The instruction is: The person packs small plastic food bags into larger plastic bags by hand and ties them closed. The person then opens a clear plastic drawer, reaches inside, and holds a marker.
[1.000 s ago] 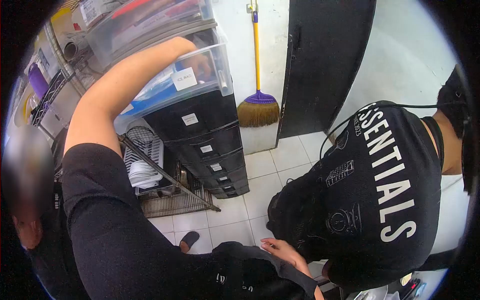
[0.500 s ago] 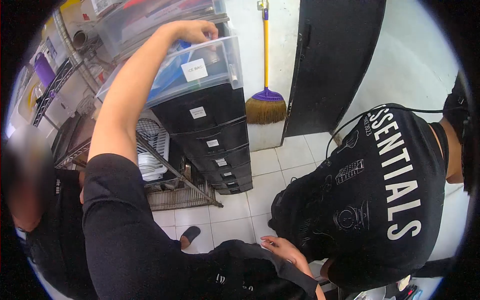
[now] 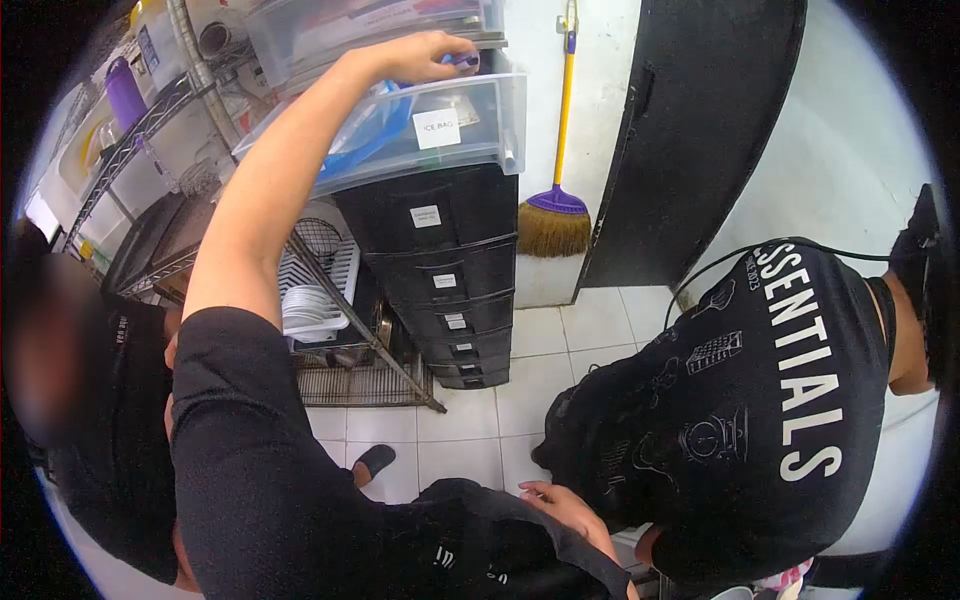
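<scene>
My left hand (image 3: 432, 58) is above the back of a pulled-out clear drawer (image 3: 490, 125) labelled "ICE BAG". Its fingers are closed on a small purple item (image 3: 462, 62), too small to name. Blue plastic (image 3: 372, 130) and a pale clear packet (image 3: 447, 108) lie inside the drawer. Low in front of my body, my right hand (image 3: 568, 508) rests beside the dark apron cloth, fingers loosely apart, with nothing visible in it.
Black labelled drawers (image 3: 430, 215) stand beneath the clear one. A wire rack (image 3: 365, 350) holds white plates (image 3: 310, 308). A broom (image 3: 555, 220) hangs near a black door (image 3: 690, 130). One person in black (image 3: 740, 420) bends at the right; another (image 3: 110, 450) is at the left.
My left hand has risen out of the drawer and now shows the purple item in its fingers. The view has shifted, so the drawers appear farther right. My right hand stays low.
</scene>
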A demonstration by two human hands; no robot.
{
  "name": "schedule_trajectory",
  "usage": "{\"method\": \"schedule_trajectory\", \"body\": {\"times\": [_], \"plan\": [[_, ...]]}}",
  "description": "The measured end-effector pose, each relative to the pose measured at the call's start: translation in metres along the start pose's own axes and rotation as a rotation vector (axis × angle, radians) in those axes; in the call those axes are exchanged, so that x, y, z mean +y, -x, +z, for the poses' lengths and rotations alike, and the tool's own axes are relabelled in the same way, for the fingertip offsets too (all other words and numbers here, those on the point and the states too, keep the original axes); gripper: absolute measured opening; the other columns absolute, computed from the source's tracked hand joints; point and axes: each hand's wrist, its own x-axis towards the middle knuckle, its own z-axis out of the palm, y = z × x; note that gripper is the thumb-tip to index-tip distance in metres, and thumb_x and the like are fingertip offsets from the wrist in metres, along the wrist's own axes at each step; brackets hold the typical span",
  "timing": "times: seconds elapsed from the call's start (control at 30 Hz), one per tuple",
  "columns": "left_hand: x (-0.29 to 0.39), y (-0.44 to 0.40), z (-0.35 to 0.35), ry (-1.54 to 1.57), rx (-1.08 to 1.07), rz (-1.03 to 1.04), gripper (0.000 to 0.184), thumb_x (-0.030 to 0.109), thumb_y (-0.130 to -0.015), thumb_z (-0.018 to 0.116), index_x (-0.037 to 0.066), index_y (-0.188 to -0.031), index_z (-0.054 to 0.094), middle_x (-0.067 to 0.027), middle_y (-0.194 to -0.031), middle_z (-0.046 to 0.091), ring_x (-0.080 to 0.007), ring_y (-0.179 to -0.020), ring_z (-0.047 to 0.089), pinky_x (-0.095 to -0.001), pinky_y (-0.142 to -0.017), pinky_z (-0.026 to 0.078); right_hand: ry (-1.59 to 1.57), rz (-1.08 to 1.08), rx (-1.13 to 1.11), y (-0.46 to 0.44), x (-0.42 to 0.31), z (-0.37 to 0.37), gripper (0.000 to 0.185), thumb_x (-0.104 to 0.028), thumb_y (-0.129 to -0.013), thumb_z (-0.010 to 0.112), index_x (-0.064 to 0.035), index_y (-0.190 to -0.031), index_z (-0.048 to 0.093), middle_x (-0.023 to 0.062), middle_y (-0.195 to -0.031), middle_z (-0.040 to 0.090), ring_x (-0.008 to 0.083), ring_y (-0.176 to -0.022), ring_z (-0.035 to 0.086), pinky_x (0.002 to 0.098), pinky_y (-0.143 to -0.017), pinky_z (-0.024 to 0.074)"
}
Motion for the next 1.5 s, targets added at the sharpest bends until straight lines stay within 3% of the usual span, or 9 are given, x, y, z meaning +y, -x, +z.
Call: {"method": "schedule_trajectory", "body": {"times": [0.23,0.43,0.63,0.73,0.87,1.17,1.27,1.37,1.5], "plan": [[-0.016,0.002,0.016,0.019,0.066,-0.021,0.022,0.020,-0.087,0.058,0.005,-0.103,0.057,-0.0071,-0.091,0.059,-0.0141,-0.083,0.048,-0.0313,-0.075,0.041,0.061,-0.058,0.017,-0.007,0.000,0.005,0.042,-0.035,-0.092,0.053,-0.0066,-0.123,0.054,0.0155,-0.102,0.065,0.0216,-0.091,0.061,0.0316,-0.080,0.0465],[-0.004,-0.001,0.016,0.107,-0.041,-0.265,0.026,0.025,-0.086,0.060,0.001,-0.095,0.057,-0.0080,-0.085,0.059,-0.0126,-0.080,0.048,-0.0311,-0.074,0.042,0.084,-0.093,0.062,-0.009,0.005,0.005,0.043,-0.036,-0.092,0.053,-0.0069,-0.123,0.055,0.0158,-0.103,0.065,0.0229,-0.090,0.061,0.0323,-0.080,0.0467],[-0.026,0.000,0.030,0.277,0.037,-0.231,0.032,0.034,-0.090,0.057,0.004,-0.100,0.057,0.0029,-0.086,0.056,-0.0081,-0.082,0.045,-0.0286,-0.075,0.041,0.073,-0.088,0.062,-0.006,-0.007,0.001,0.041,-0.035,-0.092,0.053,-0.0082,-0.123,0.055,0.0156,-0.106,0.063,0.0222,-0.094,0.061,0.0324,-0.082,0.0461],[-0.009,0.000,0.024,0.357,-0.208,-0.273,0.037,0.041,-0.094,0.048,0.006,-0.101,0.058,0.0044,-0.088,0.055,-0.0058,-0.082,0.045,-0.0260,-0.076,0.041,0.054,-0.083,0.067,-0.005,-0.012,-0.001,0.041,-0.035,-0.092,0.053,-0.0085,-0.123,0.055,0.0157,-0.106,0.063,0.0217,-0.096,0.060,0.0323,-0.083,0.0458],[-0.001,0.005,0.016,0.439,-0.258,-0.304,0.037,0.042,-0.094,0.047,0.007,-0.101,0.059,0.0048,-0.086,0.056,-0.0057,-0.082,0.046,-0.0255,-0.076,0.041,0.055,-0.131,0.057,-0.009,-0.027,-0.008,0.040,-0.034,-0.092,0.053,-0.0078,-0.123,0.054,0.0162,-0.106,0.063,0.0221,-0.100,0.060,0.0320,-0.085,0.0453],[0.009,0.007,0.019,0.513,0.014,-0.310,0.036,0.042,-0.092,0.052,0.007,-0.100,0.057,0.0021,-0.078,0.055,-0.0070,-0.077,0.046,-0.0262,-0.071,0.041,0.138,-0.179,0.103,-0.020,-0.043,-0.012,0.041,-0.034,-0.092,0.054,-0.0063,-0.122,0.055,0.0152,-0.105,0.064,0.0216,-0.099,0.060,0.0301,-0.085,0.0457],[0.012,0.005,0.012,0.307,0.090,-0.157,0.035,0.042,-0.088,0.058,0.008,-0.092,0.054,-0.0003,-0.071,0.050,-0.0088,-0.068,0.042,-0.0263,-0.060,0.036,0.160,-0.176,0.086,-0.016,-0.045,-0.010,0.041,-0.033,-0.092,0.054,-0.0060,-0.122,0.055,0.0149,-0.107,0.064,0.0219,-0.099,0.061,0.0305,-0.085,0.0459],[0.016,-0.002,0.005,0.012,0.017,-0.300,0.034,0.041,-0.087,0.059,0.007,-0.089,0.053,-0.0011,-0.069,0.048,-0.0097,-0.067,0.040,-0.0267,-0.059,0.035,0.165,-0.150,0.081,-0.011,-0.050,-0.016,0.041,-0.033,-0.092,0.054,-0.0057,-0.122,0.055,0.0154,-0.109,0.063,0.0223,-0.100,0.060,0.0308,-0.085,0.0459],[0.017,0.005,0.006,0.169,0.235,-0.251,0.038,0.042,-0.090,0.054,0.006,-0.102,0.052,-0.0077,-0.085,0.056,-0.0150,-0.079,0.051,-0.0311,-0.072,0.043,0.153,-0.165,0.103,-0.006,-0.043,-0.018,0.040,-0.032,-0.092,0.053,-0.0044,-0.122,0.055,0.0162,-0.110,0.063,0.0228,-0.101,0.060,0.0309,-0.086,0.0455]]}}
